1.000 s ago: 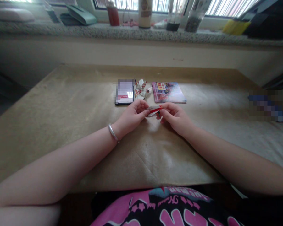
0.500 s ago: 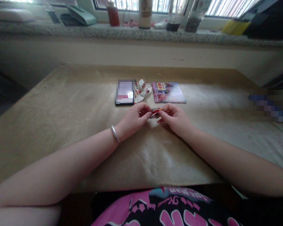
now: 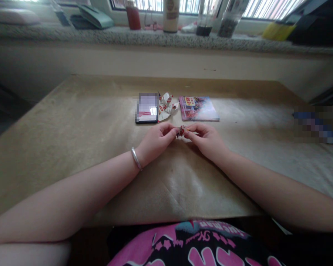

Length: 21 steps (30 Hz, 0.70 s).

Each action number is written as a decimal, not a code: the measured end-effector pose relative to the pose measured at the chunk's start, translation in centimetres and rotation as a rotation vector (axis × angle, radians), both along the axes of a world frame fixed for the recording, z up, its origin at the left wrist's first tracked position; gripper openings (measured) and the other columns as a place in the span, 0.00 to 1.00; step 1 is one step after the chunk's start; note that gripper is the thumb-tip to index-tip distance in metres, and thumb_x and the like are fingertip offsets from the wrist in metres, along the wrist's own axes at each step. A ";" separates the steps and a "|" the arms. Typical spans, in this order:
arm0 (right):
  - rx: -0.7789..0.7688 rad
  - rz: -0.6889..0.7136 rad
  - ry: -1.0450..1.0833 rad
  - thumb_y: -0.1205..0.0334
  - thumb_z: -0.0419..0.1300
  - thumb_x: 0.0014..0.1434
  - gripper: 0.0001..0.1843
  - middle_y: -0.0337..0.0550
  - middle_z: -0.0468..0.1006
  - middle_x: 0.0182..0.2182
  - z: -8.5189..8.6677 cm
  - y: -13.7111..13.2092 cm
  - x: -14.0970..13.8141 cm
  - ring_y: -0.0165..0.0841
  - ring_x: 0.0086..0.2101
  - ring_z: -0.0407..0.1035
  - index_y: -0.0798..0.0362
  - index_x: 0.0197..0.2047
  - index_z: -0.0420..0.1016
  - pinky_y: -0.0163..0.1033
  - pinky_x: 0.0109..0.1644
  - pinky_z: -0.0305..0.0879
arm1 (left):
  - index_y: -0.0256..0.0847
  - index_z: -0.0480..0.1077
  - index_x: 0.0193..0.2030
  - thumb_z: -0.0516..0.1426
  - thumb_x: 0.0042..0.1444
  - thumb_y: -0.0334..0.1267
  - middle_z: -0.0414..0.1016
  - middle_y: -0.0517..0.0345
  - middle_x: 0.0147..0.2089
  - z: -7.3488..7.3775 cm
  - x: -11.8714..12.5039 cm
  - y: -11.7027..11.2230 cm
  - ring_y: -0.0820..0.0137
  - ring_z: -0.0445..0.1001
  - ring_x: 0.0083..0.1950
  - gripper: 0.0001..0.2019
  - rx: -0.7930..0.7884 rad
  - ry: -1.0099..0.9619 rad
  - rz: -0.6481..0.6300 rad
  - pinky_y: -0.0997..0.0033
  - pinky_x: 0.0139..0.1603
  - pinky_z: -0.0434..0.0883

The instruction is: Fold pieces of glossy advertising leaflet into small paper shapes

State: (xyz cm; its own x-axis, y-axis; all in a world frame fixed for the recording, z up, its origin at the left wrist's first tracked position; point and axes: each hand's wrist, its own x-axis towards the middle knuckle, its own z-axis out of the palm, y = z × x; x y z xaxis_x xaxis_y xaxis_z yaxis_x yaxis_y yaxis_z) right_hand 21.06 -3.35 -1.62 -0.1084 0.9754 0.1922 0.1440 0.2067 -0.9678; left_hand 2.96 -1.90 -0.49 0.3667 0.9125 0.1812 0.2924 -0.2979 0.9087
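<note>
left hand (image 3: 161, 137): fingertips pinching one end of red-and-white wrapper (image 3: 181, 130) | right hand (image 3: 208, 137): fingertips pinching opposite end, probably for steadiness | wrapper: between hands, table contact unclear | beyond: crumpled packaging (image 3: 166, 108) between dark-edged tablet (image 3: 147, 107) and booklet (image 3: 199, 108), likely leaving hands room | all on table (image 3: 80, 129)

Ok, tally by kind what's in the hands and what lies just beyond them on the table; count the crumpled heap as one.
Held red-and-white wrapper: 1
Tablet-like device: 1
Crumpled wrapper heap, pieces uncountable: 1
Glossy booklet: 1
Total: 4
</note>
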 end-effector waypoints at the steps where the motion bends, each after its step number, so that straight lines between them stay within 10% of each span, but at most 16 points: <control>1: -0.008 -0.001 0.009 0.47 0.67 0.50 0.16 0.42 0.79 0.32 0.0 0.0 0.1 0.33 0.35 0.72 0.51 0.29 0.75 0.43 0.44 0.70 | 0.37 0.72 0.33 0.57 0.59 0.47 0.76 0.57 0.32 0.0 0.0 0.1 0.72 0.71 0.33 0.14 -0.012 -0.012 -0.001 0.75 0.35 0.67; 21: -0.202 -0.005 0.215 0.50 0.66 0.48 0.17 0.33 0.75 0.25 -0.4 0.5 -0.1 0.28 0.28 0.70 0.49 0.27 0.63 0.38 0.39 0.68 | 0.38 0.65 0.29 0.59 0.52 0.37 0.69 0.63 0.26 -0.1 0.1 0.6 0.78 0.68 0.27 0.08 -0.186 -0.154 0.081 0.78 0.29 0.64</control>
State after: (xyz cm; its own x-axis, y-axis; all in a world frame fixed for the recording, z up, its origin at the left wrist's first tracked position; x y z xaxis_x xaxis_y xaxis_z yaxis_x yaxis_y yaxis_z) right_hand 21.01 -2.85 -2.01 -0.0812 0.9966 0.0120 -0.0683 0.0065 -0.9976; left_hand 3.08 -1.30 -0.59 0.2723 0.9606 0.0558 0.1623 -0.1030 0.9813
